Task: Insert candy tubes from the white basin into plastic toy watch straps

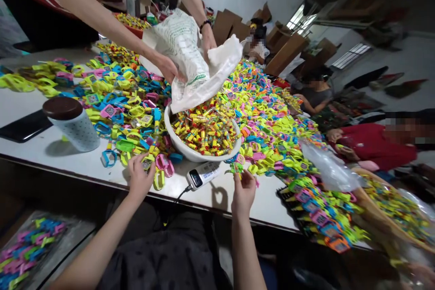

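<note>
White desk point(272, 201), much of it under a heap of coloured toy watches point(261, 131). White bowl point(212, 158) of small yellow-and-red tubes point(204, 133) near the front edge. My left hand point(140, 181): fingers bent at the heap's edge, just beside a yellow watch point(159, 180); cannot tell whether they grip anything. My right hand point(244, 192): thumb and fingertips pinched on a green watch point(237, 168), just right of the bowl. White gadget point(205, 174), cable plugged in, between my hands. Opposite, a co-worker's hands point(170, 69) on a white sack point(185, 50), its lower edge over the bowl.

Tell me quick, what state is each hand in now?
Left hand: partly curled at a toy watch; grip can't be told.
Right hand: closed, pinching a green plastic piece.
</note>
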{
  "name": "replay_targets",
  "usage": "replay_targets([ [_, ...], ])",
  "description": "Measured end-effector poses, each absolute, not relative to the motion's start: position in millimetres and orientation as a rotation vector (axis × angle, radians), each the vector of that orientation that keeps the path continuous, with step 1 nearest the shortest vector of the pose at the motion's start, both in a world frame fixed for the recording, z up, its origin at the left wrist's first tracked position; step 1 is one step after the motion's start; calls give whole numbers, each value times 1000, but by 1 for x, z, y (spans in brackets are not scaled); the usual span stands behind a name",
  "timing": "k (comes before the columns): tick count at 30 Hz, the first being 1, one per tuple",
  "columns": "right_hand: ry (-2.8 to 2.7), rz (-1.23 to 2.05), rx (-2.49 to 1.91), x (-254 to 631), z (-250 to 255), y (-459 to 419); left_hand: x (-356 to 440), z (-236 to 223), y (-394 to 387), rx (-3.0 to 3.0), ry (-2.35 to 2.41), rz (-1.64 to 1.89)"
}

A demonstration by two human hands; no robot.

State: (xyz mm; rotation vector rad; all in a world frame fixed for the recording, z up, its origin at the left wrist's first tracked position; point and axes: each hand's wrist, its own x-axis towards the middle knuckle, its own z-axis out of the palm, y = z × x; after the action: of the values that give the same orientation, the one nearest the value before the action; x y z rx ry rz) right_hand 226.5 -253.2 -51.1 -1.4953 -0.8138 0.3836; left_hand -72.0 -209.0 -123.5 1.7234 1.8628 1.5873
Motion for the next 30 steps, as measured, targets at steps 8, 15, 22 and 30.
replay_targets([
  [8, -1541, 14, -1420, 159, 20, -198, -72, -119, -210, 1701, 1875, 1572],
  [15, -1574, -281, -1575, 188, 27, -170, -72, -118, -210, 1689, 1889, 1597],
  [22, -1659, -369, -1720, 220, 15, -171, -71, -119, -210, 1765, 1862, 1596],
  [30, -1687, -377, -1684, 213, 19, -158, -72, -119, -210, 1739, 1908, 1587],
])
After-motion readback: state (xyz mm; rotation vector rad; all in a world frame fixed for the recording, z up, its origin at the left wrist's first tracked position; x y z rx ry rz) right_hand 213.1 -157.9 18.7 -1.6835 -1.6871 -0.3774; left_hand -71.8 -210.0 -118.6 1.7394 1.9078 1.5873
